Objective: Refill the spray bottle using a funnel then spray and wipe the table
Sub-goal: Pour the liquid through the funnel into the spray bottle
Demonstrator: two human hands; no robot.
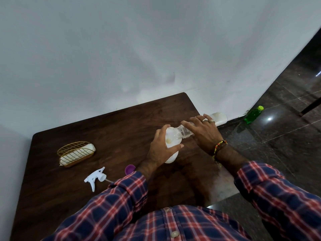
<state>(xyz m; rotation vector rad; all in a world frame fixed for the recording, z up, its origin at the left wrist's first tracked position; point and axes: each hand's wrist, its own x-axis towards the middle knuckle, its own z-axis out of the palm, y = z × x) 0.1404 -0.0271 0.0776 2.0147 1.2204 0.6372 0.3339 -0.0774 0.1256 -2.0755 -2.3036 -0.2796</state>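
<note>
Pouring stage, I judge: my right hand [205, 134] is gripping the tipped clear bottle [182, 132] over the funnel [171, 139], while my left hand [162, 148] is clasping the white spray bottle [171, 156]. The sprayer head [96, 178] is lying off on the surface [121, 122]; recapping, spraying and wiping are remaining.

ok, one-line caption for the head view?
Right hand tips clear bottle into funnel steadied by left hand; spray head lies on table.

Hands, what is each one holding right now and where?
Right hand grips the clear bottle around its body, tipped over the funnel. Left hand steadies the funnel's rim.
</note>
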